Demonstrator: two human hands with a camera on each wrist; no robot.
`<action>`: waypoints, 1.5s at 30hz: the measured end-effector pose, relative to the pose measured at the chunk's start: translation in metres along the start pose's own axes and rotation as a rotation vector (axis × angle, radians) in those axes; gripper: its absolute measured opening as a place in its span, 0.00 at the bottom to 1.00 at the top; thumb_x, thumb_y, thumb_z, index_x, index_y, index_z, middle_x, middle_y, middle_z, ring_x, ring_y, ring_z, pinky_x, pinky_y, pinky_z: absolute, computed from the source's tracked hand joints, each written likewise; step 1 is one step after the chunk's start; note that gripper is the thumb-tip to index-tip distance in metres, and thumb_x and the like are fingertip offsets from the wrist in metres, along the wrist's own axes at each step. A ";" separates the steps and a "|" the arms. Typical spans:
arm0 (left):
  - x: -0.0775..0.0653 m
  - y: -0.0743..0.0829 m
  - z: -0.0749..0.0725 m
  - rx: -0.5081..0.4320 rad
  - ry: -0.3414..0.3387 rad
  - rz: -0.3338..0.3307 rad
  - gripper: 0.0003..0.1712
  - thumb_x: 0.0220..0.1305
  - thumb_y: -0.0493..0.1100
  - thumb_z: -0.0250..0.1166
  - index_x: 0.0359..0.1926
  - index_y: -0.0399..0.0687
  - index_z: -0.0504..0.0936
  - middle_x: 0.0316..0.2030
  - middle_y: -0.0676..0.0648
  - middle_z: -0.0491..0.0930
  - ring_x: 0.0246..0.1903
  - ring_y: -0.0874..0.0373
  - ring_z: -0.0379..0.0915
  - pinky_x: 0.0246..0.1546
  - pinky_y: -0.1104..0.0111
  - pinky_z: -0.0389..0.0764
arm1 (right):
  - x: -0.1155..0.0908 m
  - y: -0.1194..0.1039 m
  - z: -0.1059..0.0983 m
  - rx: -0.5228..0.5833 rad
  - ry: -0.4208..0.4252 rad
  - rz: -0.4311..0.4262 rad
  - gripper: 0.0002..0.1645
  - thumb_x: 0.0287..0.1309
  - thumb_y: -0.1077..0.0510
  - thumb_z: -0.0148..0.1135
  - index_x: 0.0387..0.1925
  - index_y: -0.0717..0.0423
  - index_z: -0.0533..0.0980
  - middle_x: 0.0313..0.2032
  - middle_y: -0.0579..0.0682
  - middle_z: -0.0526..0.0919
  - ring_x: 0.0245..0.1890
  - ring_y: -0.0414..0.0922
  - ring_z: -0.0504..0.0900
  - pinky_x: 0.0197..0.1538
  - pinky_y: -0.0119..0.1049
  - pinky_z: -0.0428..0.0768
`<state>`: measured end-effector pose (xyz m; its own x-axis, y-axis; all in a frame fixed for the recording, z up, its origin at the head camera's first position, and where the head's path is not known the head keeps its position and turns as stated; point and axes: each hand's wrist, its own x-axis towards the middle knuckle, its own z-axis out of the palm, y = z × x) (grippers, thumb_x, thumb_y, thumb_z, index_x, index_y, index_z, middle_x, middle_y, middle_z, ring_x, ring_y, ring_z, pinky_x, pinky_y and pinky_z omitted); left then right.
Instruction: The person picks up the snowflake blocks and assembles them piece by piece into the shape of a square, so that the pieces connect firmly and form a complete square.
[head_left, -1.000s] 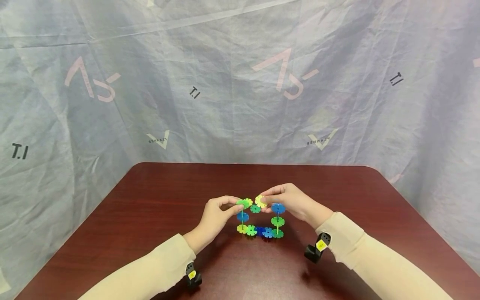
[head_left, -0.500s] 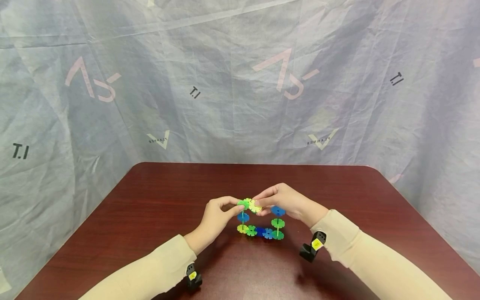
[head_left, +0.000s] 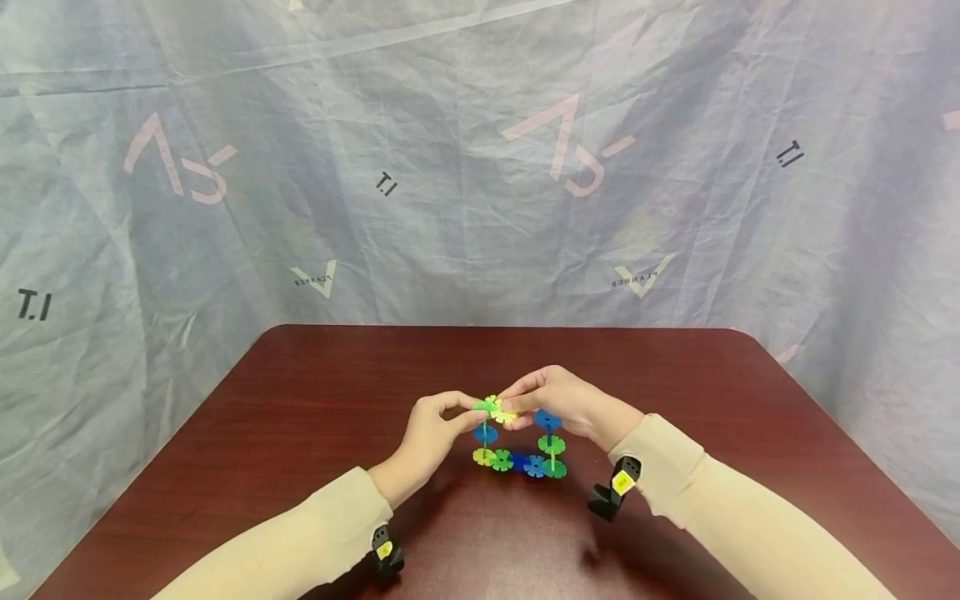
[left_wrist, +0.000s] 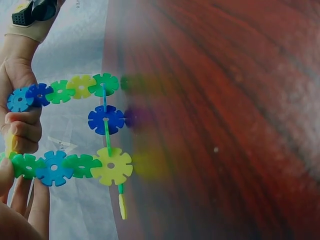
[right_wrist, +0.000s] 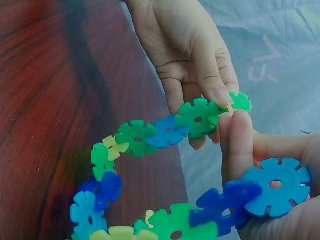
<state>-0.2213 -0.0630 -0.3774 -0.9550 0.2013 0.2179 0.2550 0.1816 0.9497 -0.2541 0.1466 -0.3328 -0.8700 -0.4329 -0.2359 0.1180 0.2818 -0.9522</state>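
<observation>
A structure of interlocking notched plastic discs, in green, blue and yellow, stands on the table, its chain of lower discs (head_left: 519,463) along the bottom. My left hand (head_left: 433,427) pinches a green disc (head_left: 485,407) at the upper left corner between thumb and fingertips. Thumb and fingers of my right hand (head_left: 576,403) hold a yellow disc (head_left: 503,411) against the discs there. Beside the right palm stands a blue disc (right_wrist: 277,187) topping the right-hand column. Seen from the left wrist, a yellow disc (left_wrist: 112,166) ends one column near the tabletop. Fingers partly hide the joint between the hands.
The dark red wooden table (head_left: 360,358) extends around the structure. Behind it hangs a grey printed cloth (head_left: 450,233). A black wrist camera (head_left: 617,488) is strapped to the right sleeve, and another camera (head_left: 387,553) to the left.
My right hand has moved left, bringing the yellow disc against the discs at the left hand. The right column has shifted slightly left. My left hand has stayed nearly still.
</observation>
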 end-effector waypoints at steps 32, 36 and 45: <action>0.002 0.002 -0.004 0.105 0.004 0.064 0.06 0.62 0.40 0.67 0.40 0.46 0.84 0.36 0.43 0.86 0.35 0.54 0.80 0.36 0.69 0.78 | 0.030 0.037 -0.036 0.031 0.014 -0.047 0.24 0.65 0.58 0.59 0.58 0.70 0.73 0.52 0.60 0.82 0.53 0.56 0.81 0.63 0.53 0.72; 0.001 0.003 -0.004 0.099 -0.006 0.051 0.06 0.63 0.41 0.66 0.41 0.46 0.84 0.36 0.43 0.86 0.35 0.55 0.80 0.36 0.69 0.78 | 0.036 0.040 -0.033 -0.072 0.070 -0.029 0.22 0.60 0.60 0.65 0.53 0.68 0.77 0.52 0.59 0.82 0.51 0.55 0.83 0.60 0.53 0.75; 0.001 0.002 -0.007 0.093 -0.023 0.047 0.06 0.63 0.42 0.67 0.40 0.47 0.84 0.36 0.43 0.86 0.34 0.58 0.80 0.37 0.70 0.80 | 0.044 0.041 -0.017 -0.202 0.142 -0.023 0.18 0.52 0.65 0.70 0.46 0.68 0.80 0.45 0.59 0.85 0.39 0.45 0.83 0.47 0.45 0.83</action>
<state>-0.2228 -0.0693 -0.3742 -0.9381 0.2339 0.2556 0.3136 0.2595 0.9134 -0.2951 0.1535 -0.3794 -0.9316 -0.3204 -0.1715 0.0117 0.4453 -0.8953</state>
